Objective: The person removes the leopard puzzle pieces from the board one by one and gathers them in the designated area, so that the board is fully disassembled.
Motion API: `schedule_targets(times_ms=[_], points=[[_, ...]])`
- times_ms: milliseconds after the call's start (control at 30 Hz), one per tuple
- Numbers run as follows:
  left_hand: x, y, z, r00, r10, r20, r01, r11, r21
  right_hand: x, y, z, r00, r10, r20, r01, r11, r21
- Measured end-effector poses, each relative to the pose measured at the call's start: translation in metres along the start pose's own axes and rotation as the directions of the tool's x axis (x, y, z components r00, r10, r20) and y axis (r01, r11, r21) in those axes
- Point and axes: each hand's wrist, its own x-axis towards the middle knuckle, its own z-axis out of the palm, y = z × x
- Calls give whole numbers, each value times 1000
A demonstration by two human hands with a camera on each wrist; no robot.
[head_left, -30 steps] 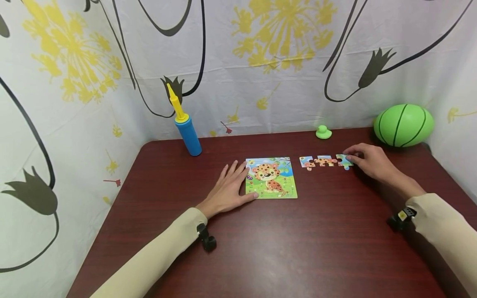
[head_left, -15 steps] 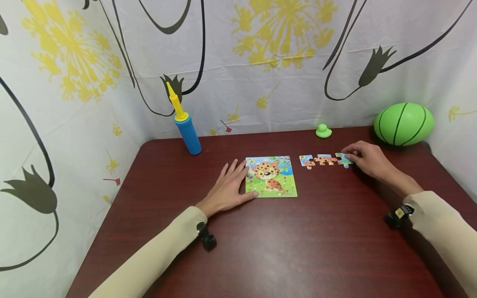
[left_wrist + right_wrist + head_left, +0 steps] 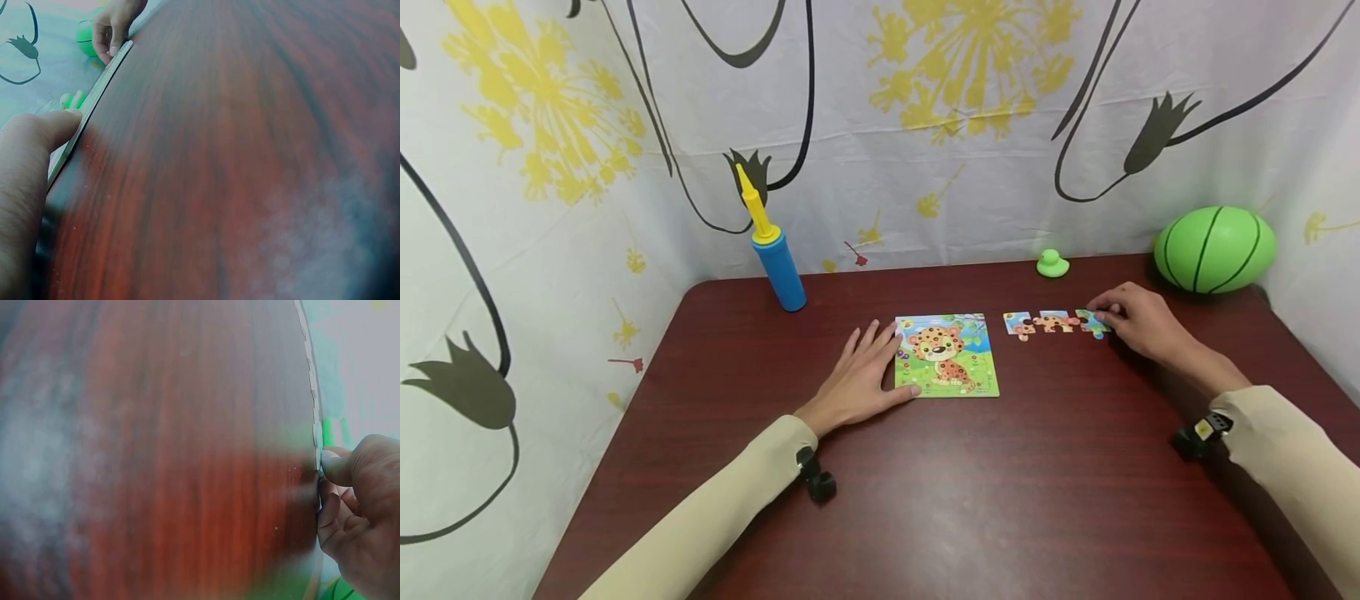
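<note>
In the head view, my left hand (image 3: 853,383) rests with spread fingers along the left edge of a square leopard puzzle board (image 3: 943,358), its thumb over the bottom edge. To the board's right, three jigsaw pieces lie in a row: a left piece (image 3: 1017,322), a spotted middle piece (image 3: 1054,321) and a blue-green right piece (image 3: 1090,321). My right hand (image 3: 1142,321) pinches the right piece at its right side, flat on the table. The right wrist view shows that thumb (image 3: 337,467) pressed at the piece's edge, the other fingers curled beneath.
A green rubber duck (image 3: 1052,264) sits behind the pieces. At the back right corner lies a green ball (image 3: 1215,250) with black lines. A blue and yellow hand pump (image 3: 780,267) stands at the back left. A patterned cloth (image 3: 880,167) hangs behind the dark wood table (image 3: 940,492).
My right hand has shifted slightly left with the right piece, bringing it closer to the middle piece, then held still. My left hand and the board stay put.
</note>
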Motion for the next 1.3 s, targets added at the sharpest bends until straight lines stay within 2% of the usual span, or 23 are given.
schedule_targets(times_ms=[667, 867, 1033, 1300], points=[[0, -2, 1, 1000, 4, -6, -4, 1000, -10, -1, -2, 0, 1000, 14, 17, -14, 1000, 11], [1, -1, 1, 1000, 2, -6, -2, 1000, -17, 3, -7, -1, 1000, -8, -11, 8, 1000, 20], [1, -1, 2, 1000, 3, -8, -3, 1000, -31, 9, -21, 1, 999, -27, -31, 28, 999, 44], [2, -2, 3, 1000, -4, 1, 4, 1000, 3, 21, -59, 7, 999, -43, -16, 44, 991, 125]])
